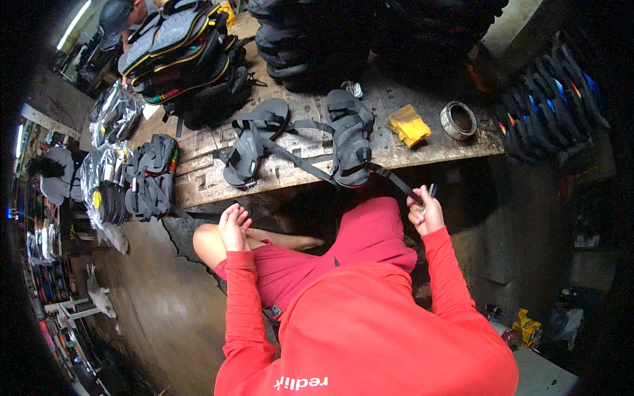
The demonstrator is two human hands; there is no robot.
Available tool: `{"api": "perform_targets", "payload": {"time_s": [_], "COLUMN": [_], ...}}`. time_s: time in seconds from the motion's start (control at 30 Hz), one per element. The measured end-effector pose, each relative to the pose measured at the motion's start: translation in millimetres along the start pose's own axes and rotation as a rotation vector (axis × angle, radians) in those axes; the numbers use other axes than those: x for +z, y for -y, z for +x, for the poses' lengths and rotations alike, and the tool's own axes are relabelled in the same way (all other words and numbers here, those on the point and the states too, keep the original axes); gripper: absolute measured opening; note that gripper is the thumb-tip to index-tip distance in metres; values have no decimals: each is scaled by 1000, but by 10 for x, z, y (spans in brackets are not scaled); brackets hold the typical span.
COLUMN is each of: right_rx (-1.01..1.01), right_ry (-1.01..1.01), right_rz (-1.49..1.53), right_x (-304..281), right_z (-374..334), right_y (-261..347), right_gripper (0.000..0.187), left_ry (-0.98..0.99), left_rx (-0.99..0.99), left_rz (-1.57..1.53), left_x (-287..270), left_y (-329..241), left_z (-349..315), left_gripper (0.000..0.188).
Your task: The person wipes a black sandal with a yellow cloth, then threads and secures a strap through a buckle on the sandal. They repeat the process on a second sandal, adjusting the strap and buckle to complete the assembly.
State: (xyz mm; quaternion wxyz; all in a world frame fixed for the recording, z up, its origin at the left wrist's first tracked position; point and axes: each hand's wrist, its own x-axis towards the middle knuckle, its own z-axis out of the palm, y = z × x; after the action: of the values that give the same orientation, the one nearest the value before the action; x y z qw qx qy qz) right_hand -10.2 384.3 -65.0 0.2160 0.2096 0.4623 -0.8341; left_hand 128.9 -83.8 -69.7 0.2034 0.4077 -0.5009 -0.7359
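Observation:
Two dark grey strap sandals lie on the worn wooden table: a left sandal [249,155] and a right sandal [350,138]. Loose black straps run between and around them. One black strap [394,179] stretches from the right sandal over the table edge to my right hand [426,212], whose fingers are closed on it. A small dark and silvery item [432,190] sticks up at these fingers; its kind is unclear. My left hand [234,226] hovers just off the table's front edge, fingers loosely bent and apart, holding nothing.
A yellow cloth [409,125] and a round open tin [457,121] sit on the table's right part. Tall stacks of black sandals [300,39] stand at the back, more sandals [152,177] at the left. A person [119,23] is at the far left. Footwear rows [555,105] line the right.

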Motion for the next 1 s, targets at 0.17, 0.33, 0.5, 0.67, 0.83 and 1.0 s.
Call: {"api": "perform_targets", "payload": {"time_s": [0.17, 0.33, 0.5, 0.67, 0.83, 1.0], "right_rx": [-7, -170, -194, -141, 22, 38], "right_ry": [-440, -379, -226, -376, -661, -698], "right_rz": [487, 512, 571, 460, 410, 461], "right_x": [-340, -569, -388, -323, -580, -799], "right_z": [1315, 2102, 2001, 1650, 1018, 309], "right_y": [-27, -296, -396, -288, -524, -737], "right_gripper": [22, 37, 28, 20, 13, 8], "left_ry": [188, 194, 316, 467, 457, 441], "left_rx": [44, 857, 1218, 1045, 1094, 1134], "left_rz": [99, 762, 1292, 1810, 1668, 1772], "left_x": [107, 583, 1047, 1244, 1230, 1198], "left_y": [-68, -90, -157, -147, -39, -35], "left_z": [-177, -487, -568, -261, -147, -95], "left_gripper": [22, 22, 73, 97, 101, 102]}}
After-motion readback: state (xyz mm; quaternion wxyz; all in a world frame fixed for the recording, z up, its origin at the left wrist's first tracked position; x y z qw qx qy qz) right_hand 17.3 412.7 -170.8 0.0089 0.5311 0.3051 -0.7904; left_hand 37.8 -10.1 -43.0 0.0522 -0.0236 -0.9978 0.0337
